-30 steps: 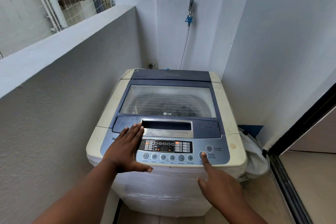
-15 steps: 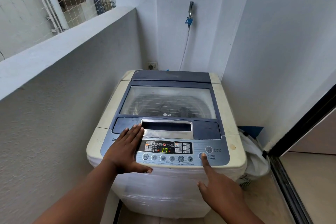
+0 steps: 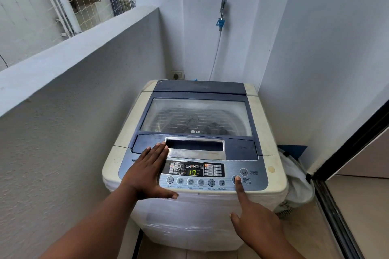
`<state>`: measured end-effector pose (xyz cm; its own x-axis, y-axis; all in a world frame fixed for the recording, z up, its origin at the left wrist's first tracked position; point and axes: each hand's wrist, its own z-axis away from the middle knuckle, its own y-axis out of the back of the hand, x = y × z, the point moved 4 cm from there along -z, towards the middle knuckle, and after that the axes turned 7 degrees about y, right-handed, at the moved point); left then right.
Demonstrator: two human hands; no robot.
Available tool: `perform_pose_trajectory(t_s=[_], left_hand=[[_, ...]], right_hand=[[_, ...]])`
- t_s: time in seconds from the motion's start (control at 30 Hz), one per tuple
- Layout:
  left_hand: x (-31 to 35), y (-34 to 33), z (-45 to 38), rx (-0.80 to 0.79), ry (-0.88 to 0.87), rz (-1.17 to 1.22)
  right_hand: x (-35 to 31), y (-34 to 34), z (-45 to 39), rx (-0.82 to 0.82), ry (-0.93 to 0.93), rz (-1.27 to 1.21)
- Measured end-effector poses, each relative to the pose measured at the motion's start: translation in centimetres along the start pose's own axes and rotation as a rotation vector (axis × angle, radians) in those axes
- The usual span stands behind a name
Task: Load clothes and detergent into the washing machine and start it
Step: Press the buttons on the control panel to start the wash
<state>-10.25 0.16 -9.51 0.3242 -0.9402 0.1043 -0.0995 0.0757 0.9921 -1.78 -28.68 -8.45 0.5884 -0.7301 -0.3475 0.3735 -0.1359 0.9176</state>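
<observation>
Now that the display (image 3: 192, 172) is showing a green 17 where it was dark a second ago, the right hand (image 3: 255, 224) is pressing its extended forefinger, gripping nothing, on the start/pause button (image 3: 236, 179) of the lid-shut LG washing machine (image 3: 261, 111), while the left hand (image 3: 147, 171) is lying flat and empty left of that display, suggesting the cycle is starting.
</observation>
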Motion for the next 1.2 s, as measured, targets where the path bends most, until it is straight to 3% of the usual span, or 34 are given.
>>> perform_pose_trajectory(t_s=[0.23,0.4,0.67,0.93,1.2], left_hand=[[0.0,0.0,0.0,-0.017,-0.004,0.008],[0.1,-0.1,0.1,-0.027,-0.002,-0.020],[0.3,0.1,0.3,-0.038,0.024,-0.043],[-0.3,0.1,0.4,-0.059,0.001,-0.070],[-1.1,-0.1,0.4,-0.105,0.027,-0.074]], right_hand=[[0.2,0.3,-0.9,0.098,0.038,0.136],[2.6,1.8,-2.9,0.342,0.086,0.354],[5.5,1.5,-5.6,0.114,0.169,0.275],[5.9,1.0,-5.6,0.173,0.173,0.248],[5.8,0.7,-5.9,0.107,0.089,0.245]])
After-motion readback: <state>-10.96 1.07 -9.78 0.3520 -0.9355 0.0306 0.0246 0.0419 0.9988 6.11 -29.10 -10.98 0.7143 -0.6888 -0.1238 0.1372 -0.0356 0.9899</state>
